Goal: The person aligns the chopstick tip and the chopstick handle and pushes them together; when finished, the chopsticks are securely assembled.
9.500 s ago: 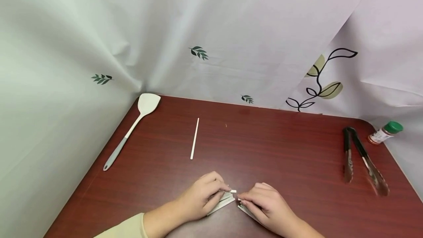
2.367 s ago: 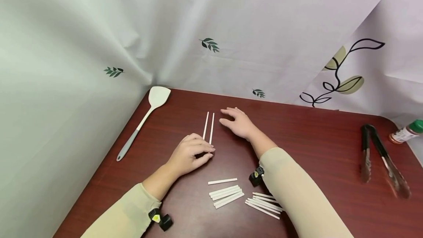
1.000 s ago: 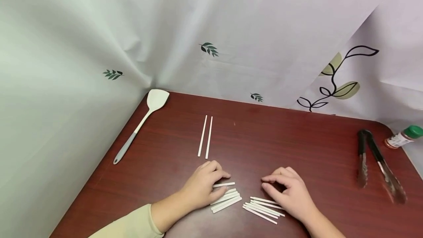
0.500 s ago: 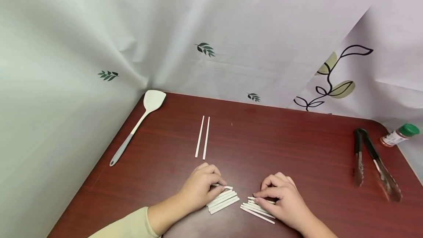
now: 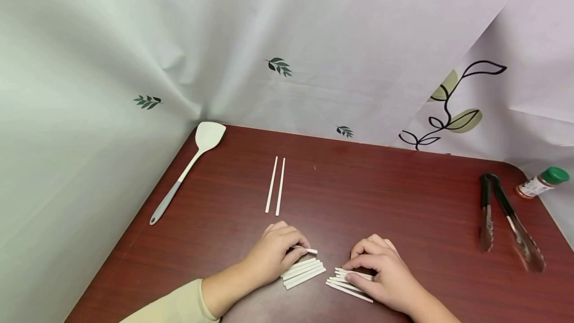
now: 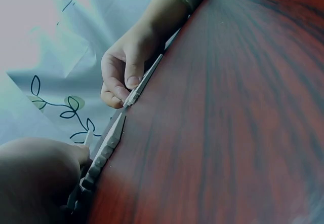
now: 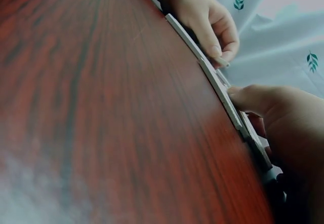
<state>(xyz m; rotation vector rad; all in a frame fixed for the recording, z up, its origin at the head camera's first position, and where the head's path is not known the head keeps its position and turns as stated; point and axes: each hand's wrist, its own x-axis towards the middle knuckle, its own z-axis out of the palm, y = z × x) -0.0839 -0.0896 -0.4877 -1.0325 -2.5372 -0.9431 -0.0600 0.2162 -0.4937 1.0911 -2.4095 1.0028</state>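
Observation:
My left hand (image 5: pixel 269 254) pinches a slim white stick (image 5: pixel 313 251) between thumb and forefinger, its tip poking out to the right. Just below that hand lies a row of several white sticks (image 5: pixel 305 276), slanted side by side. The right hand (image 5: pixel 381 269) rests at a second bunch of white sticks (image 5: pixel 352 293), pinching one at its left end with thumb (image 7: pixel 248 98) and forefinger. Farther up the table two white sticks (image 5: pixel 271 185) lie nearly parallel, pointing away. In the left wrist view the right fingers (image 6: pixel 132 77) are right at the stick ends.
A white spatula (image 5: pixel 188 168) with a grey handle lies along the left edge of the dark red table (image 5: pixel 381 188). Black-handled tongs (image 5: pixel 498 193) and a green-capped spice bottle (image 5: pixel 535 186) are at the right. A patterned curtain (image 5: pixel 314 49) stands behind.
A second stick has joined the single one at the back. Both hands have come back from there to the near bunches, and each has taken hold of a stick.

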